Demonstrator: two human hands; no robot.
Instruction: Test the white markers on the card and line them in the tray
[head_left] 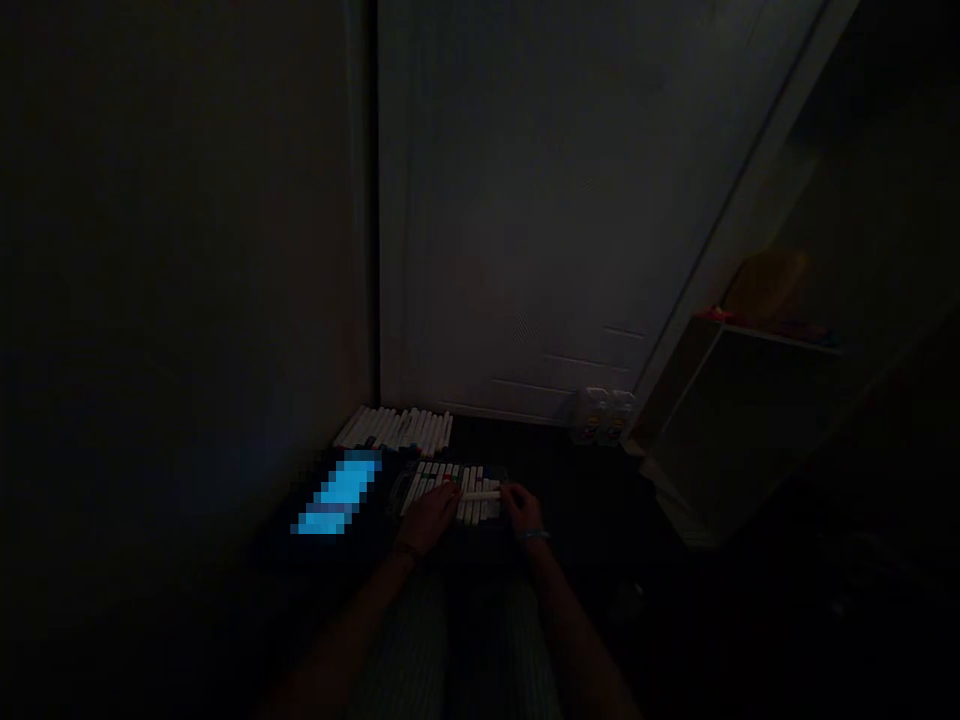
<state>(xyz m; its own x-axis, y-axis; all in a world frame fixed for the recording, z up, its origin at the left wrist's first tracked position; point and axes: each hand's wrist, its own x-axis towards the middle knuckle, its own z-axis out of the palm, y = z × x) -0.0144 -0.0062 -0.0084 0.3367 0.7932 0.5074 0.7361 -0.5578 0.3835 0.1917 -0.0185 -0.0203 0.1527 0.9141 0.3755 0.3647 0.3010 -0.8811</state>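
Observation:
A white marker (481, 495) lies crosswise between my hands, above a clear case (399, 490) filled with white markers that have coloured bands. My left hand (431, 515) pinches the marker's left end. At its right end, the fingers of my right hand (523, 507) are closed on it. Some of the markers in the case (427, 473) are covered by my left hand. Behind the case, against the wall, a row of several more white markers (401, 430) lies side by side. The room is very dark, so fine details of the fingers are hard to make out.
To the left a lit, blurred blue screen (341, 495) lies on the dark table (592, 510). Two clear containers (604, 415) stand at the back right by the wall. Further right is a shelf unit (720, 420) with a yellowish object (769, 283) on top.

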